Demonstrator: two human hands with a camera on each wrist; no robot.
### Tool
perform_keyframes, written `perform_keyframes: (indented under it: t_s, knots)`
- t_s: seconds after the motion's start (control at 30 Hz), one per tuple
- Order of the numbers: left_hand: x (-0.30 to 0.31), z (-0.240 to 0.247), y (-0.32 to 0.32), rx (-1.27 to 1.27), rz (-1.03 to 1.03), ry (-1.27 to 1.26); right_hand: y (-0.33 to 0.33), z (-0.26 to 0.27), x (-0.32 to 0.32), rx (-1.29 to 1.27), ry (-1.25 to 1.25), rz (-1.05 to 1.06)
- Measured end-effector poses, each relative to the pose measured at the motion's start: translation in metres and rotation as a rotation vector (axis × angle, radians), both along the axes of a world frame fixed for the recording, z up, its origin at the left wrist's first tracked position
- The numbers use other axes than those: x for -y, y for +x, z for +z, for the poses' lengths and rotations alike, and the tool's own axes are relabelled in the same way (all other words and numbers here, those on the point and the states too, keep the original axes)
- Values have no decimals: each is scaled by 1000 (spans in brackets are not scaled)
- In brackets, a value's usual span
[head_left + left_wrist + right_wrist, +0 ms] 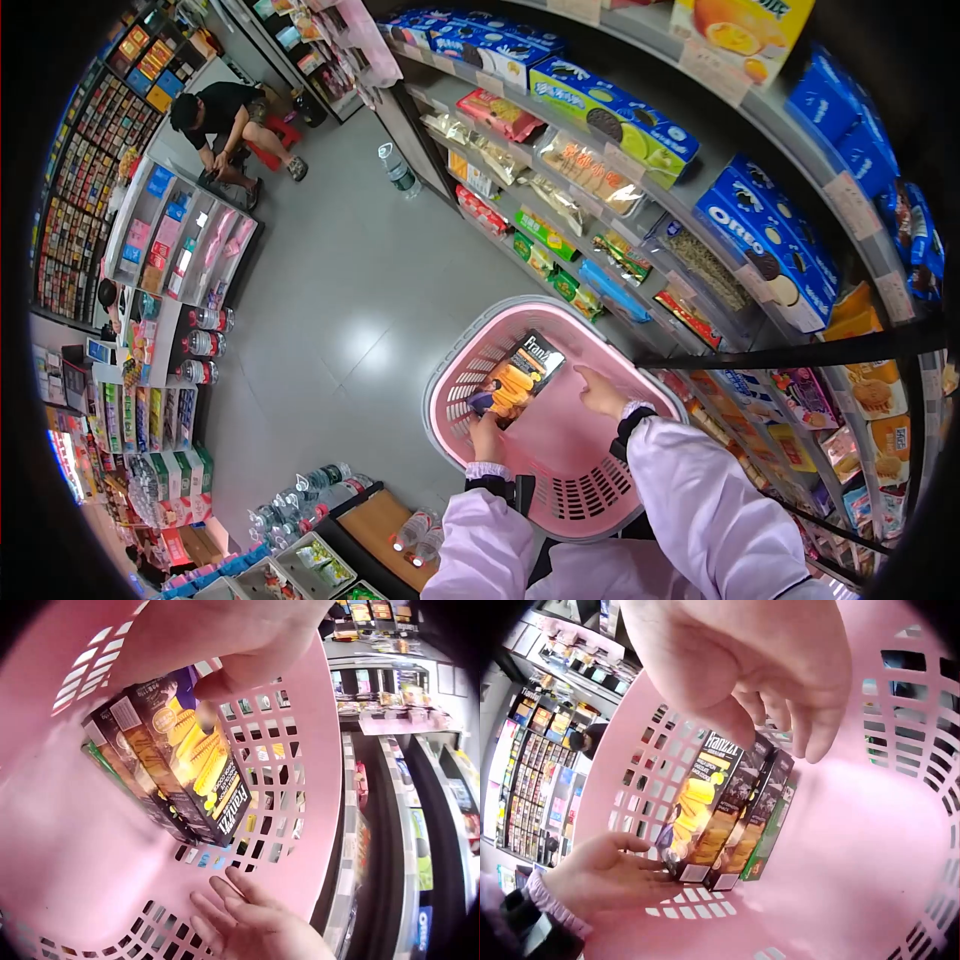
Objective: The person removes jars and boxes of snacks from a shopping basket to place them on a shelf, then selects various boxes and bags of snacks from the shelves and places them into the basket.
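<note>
A pink plastic shopping basket (pixel 570 440) holds two dark Franzzi cookie boxes (pixel 196 761) and a green box (pixel 774 836), lined up face to face against its slotted wall. The front box shows yellow biscuit sticks on its cover. My left hand (pixel 487 437) is at one end of these boxes; in the right wrist view its fingers lie nearly straight along that end, thumb apart. My right hand (pixel 600 392) hovers inside the basket near the other end, holding nothing. In the left wrist view its fingers are spread and loosely bent.
Shelves of snacks rise on the right, with blue Oreo boxes (pixel 765 240). A large water bottle (pixel 399 170) stands on the grey floor (pixel 330 280). Further off, a person (pixel 235 125) sits on a red stool beside a display counter. Bottled drinks (pixel 300 500) stand at lower left.
</note>
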State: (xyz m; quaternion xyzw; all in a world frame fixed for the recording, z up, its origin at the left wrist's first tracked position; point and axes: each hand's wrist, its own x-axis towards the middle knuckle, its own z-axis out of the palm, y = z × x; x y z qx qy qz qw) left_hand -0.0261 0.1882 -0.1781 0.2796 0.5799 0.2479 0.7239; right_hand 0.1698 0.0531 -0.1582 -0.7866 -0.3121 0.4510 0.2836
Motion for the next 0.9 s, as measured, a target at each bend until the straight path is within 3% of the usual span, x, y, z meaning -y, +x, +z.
perform_keyframes:
  t_s: [0.23,0.33,0.4,0.43,0.47,0.5,0.53,0.6,0.7,0.77,0.8,0.83,0.87,0.9]
  knots:
    - [-3,-1,-2,18,-19,25,-10,-2,-46,89,47,-151]
    - [-2,-5,-1,-6,22,15,-4,16,-49,-109,36,-120]
    - [-2,-4,-9,-36,63,-53,-15,-4,-33,-166,144,-251]
    - [3,3,-12,15,-21,-6,-17,13,-26,61,215,-176]
    - [7,10,-15,68,-101,43,-21,22,-18,94,315,-208]
    - [11,18,-19,123,-176,93,-24,31,-9,76,316,-254]
    - [19,50,-13,189,-63,-28,-27,50,-1,57,318,-302]
    - [36,88,-10,241,-93,-1,-32,87,18,-128,319,-414]
    - [65,116,-24,317,-183,-78,-44,119,61,-182,405,-531]
    - [82,149,-32,316,-229,-176,-46,157,89,-127,418,-577]
    - [88,111,-63,421,-263,-241,-48,174,101,-69,459,-596]
    - [95,128,-58,357,-249,-315,-51,199,110,47,495,-642]
    - [107,146,-61,323,-450,-190,-54,213,123,120,405,-639]
    - [113,176,-45,359,-394,-316,-57,219,136,144,441,-672]
